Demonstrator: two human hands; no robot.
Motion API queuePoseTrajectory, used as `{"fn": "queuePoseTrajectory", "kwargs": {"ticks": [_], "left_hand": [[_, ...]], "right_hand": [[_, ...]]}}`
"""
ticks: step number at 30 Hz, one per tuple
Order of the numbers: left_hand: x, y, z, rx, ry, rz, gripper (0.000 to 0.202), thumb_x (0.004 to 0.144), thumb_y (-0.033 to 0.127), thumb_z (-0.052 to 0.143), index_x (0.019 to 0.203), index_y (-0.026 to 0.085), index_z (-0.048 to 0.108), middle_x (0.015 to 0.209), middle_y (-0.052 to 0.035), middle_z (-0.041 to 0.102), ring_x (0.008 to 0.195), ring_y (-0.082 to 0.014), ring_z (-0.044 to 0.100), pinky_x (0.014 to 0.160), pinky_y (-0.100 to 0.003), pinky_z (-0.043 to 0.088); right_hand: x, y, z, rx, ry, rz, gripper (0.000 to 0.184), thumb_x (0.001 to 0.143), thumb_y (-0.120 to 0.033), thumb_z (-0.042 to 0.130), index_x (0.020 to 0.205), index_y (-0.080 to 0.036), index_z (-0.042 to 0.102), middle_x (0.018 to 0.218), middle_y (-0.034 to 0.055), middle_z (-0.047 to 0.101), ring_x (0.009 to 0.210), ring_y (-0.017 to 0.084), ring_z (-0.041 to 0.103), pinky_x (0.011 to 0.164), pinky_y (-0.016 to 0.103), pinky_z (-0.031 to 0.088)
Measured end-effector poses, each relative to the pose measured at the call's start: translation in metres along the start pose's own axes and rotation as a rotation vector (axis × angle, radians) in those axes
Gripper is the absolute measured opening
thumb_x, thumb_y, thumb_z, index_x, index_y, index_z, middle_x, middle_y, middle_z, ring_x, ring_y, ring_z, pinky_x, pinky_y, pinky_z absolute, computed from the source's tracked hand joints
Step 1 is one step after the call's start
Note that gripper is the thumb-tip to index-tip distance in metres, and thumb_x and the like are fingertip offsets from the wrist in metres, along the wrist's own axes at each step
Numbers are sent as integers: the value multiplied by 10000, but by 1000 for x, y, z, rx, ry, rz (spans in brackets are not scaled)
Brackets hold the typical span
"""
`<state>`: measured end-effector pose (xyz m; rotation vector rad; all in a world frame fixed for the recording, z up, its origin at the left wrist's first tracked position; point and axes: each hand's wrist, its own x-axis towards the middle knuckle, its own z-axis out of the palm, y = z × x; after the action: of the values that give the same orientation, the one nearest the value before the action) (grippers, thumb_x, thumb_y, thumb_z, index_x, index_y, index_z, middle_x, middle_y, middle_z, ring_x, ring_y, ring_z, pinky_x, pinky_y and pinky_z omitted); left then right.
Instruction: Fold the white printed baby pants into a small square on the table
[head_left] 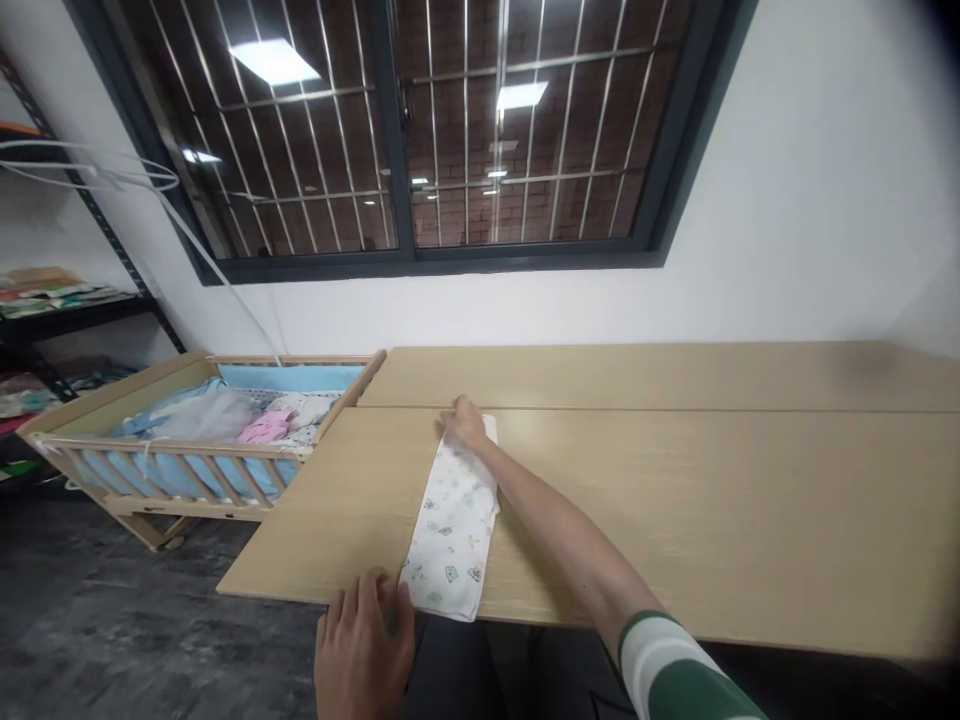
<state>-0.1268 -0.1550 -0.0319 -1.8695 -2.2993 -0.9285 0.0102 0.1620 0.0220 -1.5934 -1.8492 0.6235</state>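
Note:
A long, narrow piece of folded white cloth [451,535] with small green and brown prints lies on the wooden table [675,500], its near end reaching the front edge. At its far end, my right hand [465,424] has its fingers closed on the upper left corner, partly hiding it. The right forearm crosses over the table from the lower right. My left hand [365,640] is at the front edge beside the cloth's near left corner. Its fingers are bent, with the thumb apart from them and close to that corner.
Left of the table stands a wooden crib [202,460] with blue lining, holding clothes and a pink item [268,427]. Further left are black shelves [75,315] with stacked fabric. A white cable [217,265] hangs down there. A barred window [405,130] is behind the table.

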Motion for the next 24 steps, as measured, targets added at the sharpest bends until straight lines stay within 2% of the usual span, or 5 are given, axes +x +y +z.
{"fn": "queuePoseTrajectory", "kwargs": {"ticks": [6, 10, 14, 18, 24], "left_hand": [[-23, 27, 13, 75, 195, 523, 347, 961, 303, 551, 1293, 204, 581, 1289, -104, 681, 1167, -248, 650, 881, -333, 517], [-32, 21, 32, 175, 248, 575, 390, 934, 257, 545, 1318, 189, 571, 1287, -117, 693, 1179, -269, 650, 958, -382, 500], [-44, 5, 51, 256, 300, 621, 386, 881, 297, 608, 1257, 208, 606, 1187, -140, 734, 1080, -314, 694, 914, -433, 511], [-55, 13, 59, 235, 276, 476, 665, 886, 224, 572, 1524, 268, 391, 1355, -129, 661, 1218, -310, 642, 943, -428, 480], [-58, 29, 55, 226, 231, 344, 710, 904, 220, 546, 1568, 315, 313, 1392, -111, 637, 1223, -315, 642, 847, -439, 442]], "right_hand": [[-81, -31, -11, 2, -460, -537, 604, 905, -424, 670, 1419, -157, 500, 1424, 164, 582, 1263, 277, 585, 1053, 364, 446], [-154, -33, -26, -25, -836, -838, 735, 970, -571, 544, 1570, -181, 373, 1643, 148, 314, 1518, 282, 299, 1222, 402, 262], [-190, -11, -30, -96, -954, -868, 662, 1043, -541, 397, 1603, -198, 318, 1677, 127, 199, 1566, 245, 149, 1262, 445, 128], [-167, 17, -26, -142, -838, -814, 610, 1042, -540, 413, 1594, -293, 332, 1687, 56, 178, 1569, 223, 134, 1267, 458, 66], [-66, 50, -19, -269, -612, -605, 684, 1007, -626, 415, 1592, -278, 345, 1680, 73, 195, 1567, 268, 138, 1265, 485, 77]]}}
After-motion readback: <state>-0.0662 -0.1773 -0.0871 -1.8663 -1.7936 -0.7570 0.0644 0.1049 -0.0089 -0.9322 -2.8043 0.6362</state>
